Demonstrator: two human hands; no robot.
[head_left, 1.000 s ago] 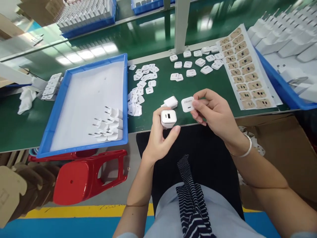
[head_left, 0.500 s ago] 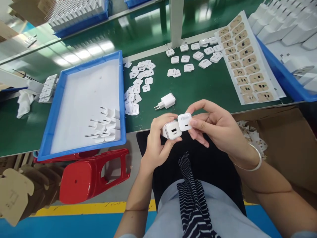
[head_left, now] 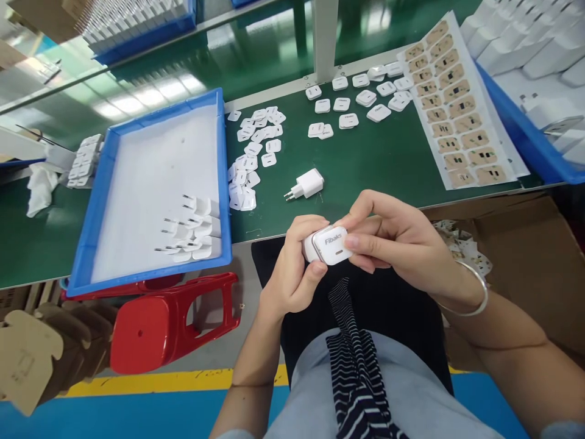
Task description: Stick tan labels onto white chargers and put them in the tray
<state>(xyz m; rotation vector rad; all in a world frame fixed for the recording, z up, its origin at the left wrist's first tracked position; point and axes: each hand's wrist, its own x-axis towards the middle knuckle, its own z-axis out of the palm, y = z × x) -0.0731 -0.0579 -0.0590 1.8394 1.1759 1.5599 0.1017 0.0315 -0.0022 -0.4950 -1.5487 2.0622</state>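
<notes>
A white charger body (head_left: 311,249) sits in my left hand (head_left: 291,268), fingers wrapped round its sides. My right hand (head_left: 388,235) pinches a white faceplate (head_left: 333,246) printed "Fibaks" with one small slot. The faceplate lies over the front end of the charger body and hides its ports; whether it is fully seated I cannot tell. On the green bench beyond my hands lies another white charger (head_left: 309,183) with its two pins pointing left. Loose white faceplates (head_left: 253,149) are heaped left of it, and further faceplates (head_left: 348,121) are spread out behind.
A blue tray (head_left: 225,183) at left holds several chargers (head_left: 201,228) in its near right corner. A sheet of brown adhesive pads (head_left: 466,122) lies at right, beside a blue bin (head_left: 525,134) of white housings. Below are a red stool (head_left: 141,335) and a cardboard box (head_left: 525,256).
My right hand has moved the faceplate left and down, from beside the charger body to over its front end. The two ports seen before are now covered.
</notes>
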